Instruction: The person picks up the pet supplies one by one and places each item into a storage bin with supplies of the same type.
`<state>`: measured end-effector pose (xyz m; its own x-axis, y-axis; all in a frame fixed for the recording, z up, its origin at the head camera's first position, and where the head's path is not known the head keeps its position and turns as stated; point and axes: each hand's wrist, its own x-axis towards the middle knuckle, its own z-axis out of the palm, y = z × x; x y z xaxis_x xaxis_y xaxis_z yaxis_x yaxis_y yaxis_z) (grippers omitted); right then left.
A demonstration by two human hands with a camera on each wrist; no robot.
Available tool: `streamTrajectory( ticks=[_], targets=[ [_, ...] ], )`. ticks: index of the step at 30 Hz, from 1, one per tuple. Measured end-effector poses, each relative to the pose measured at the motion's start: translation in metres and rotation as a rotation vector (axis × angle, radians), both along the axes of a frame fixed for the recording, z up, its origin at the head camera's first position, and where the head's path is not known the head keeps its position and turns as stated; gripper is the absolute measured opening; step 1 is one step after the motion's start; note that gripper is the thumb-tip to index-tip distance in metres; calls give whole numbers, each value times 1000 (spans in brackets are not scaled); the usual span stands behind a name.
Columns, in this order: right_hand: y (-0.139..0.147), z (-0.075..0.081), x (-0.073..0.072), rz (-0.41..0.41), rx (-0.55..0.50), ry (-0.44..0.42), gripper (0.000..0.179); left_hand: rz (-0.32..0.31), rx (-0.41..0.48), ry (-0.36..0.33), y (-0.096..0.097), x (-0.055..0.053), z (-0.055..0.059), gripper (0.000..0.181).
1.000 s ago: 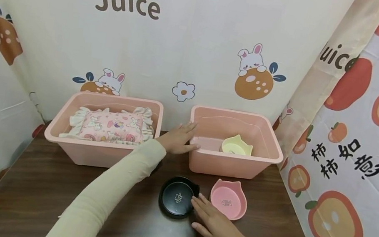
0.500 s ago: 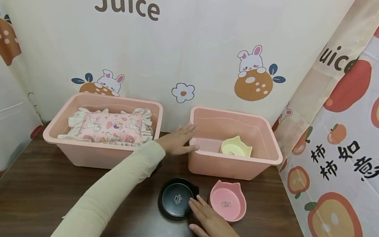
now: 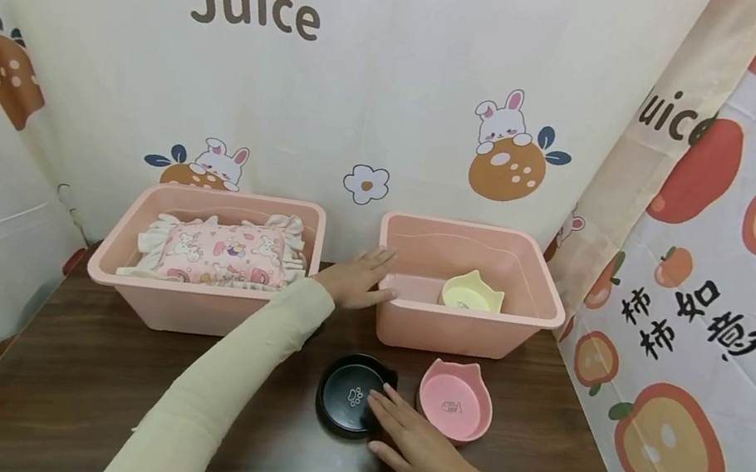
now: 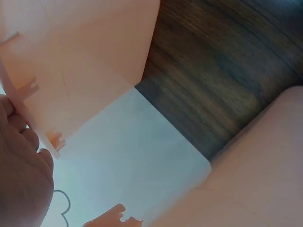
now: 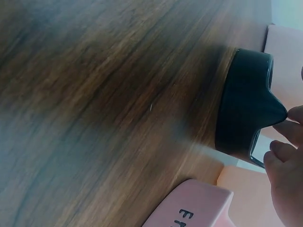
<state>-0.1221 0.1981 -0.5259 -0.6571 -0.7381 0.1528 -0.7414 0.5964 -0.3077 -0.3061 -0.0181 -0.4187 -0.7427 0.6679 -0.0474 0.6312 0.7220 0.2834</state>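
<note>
In the head view my left hand [image 3: 357,276] reaches to the left rim of the right pink bin [image 3: 452,332], its fingers laid on that rim. The left wrist view shows the fingertips [image 4: 31,139] touching the bin's edge from outside. My right hand [image 3: 418,447] hovers low with straight fingers over the right edge of a black pet bowl [image 3: 343,403] with a paw print. In the right wrist view its fingers are at the bowl's pointed ear [image 5: 272,111]; whether they press it I cannot tell. Beside it sits a pink cat-eared bowl [image 3: 456,406] with a fish print.
A yellow cat-eared bowl [image 3: 472,293] lies inside the right bin. The left pink bin [image 3: 198,310] holds a frilled pink pillow [image 3: 223,251]. Both bins stand at the back of the dark wooden table [image 3: 115,392], against printed cloth walls [image 3: 342,95].
My right hand has slid slightly left, its fingers now further over the black bowl's edge. My left hand stays at the bin's rim, and the bowls have not moved.
</note>
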Motion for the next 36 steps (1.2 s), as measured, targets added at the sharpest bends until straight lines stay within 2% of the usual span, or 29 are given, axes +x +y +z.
streamTrajectory(
  ticks=[14, 15, 16, 19, 22, 23, 24, 30, 36],
  targets=[
    [-16, -13, -11, 118, 6, 21, 60, 0, -2, 6, 2, 2, 2, 77],
    [-17, -14, -12, 124, 7, 28, 60, -2, -5, 9, 2, 2, 1, 77],
    [-18, -15, -13, 131, 11, 36, 59, -9, 3, 20, 1, -4, -7, 78],
    [-21, -17, -16, 147, 32, 68, 56, -18, 4, 31, 1, -5, -8, 78],
    [-23, -19, -19, 167, 31, 91, 52, -19, -2, 37, 1, -5, -7, 79],
    [-24, -20, -20, 172, 25, 95, 50, -13, -11, 27, 2, 1, 1, 77],
    [-25, -21, -21, 177, 16, 96, 48, -13, -13, 28, 2, 1, 1, 77],
    [-28, -29, -27, 188, -20, 103, 34, -10, -17, 35, 2, 1, 0, 76],
    [-29, -32, -27, 153, -38, 119, 25, -5, -13, 41, 2, 2, 0, 76]
  ],
)
